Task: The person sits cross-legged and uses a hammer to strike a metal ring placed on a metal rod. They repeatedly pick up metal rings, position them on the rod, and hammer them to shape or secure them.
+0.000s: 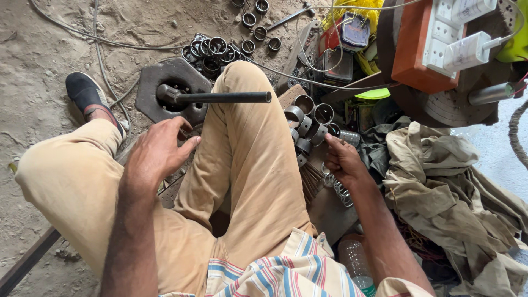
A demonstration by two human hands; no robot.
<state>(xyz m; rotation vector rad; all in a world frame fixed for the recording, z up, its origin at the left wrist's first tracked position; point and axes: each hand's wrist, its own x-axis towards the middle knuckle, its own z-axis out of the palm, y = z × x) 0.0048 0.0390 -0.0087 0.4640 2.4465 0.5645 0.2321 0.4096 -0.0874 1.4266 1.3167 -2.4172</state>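
From the head view, a dark iron bar (pixel 220 98) lies level across the bent knee (pixel 242 82), its long axis left to right, free end pointing right, rooted in a heavy base plate (pixel 165 80). Left of the knee, the left hand (pixel 157 154) hangs loosely open, holding nothing. Right of the knee, the right hand (pixel 344 162) pinches a short metal ring (pixel 334 130) at the edge of a pile of rings (pixel 305 118).

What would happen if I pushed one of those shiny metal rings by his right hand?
The metal rings look like short round sleeves, so one tipped on its side would probably roll. They seem thick-walled steel, likely stiff and heavy for their size. The right hand reaches into the loose pile; neighbours might shift.
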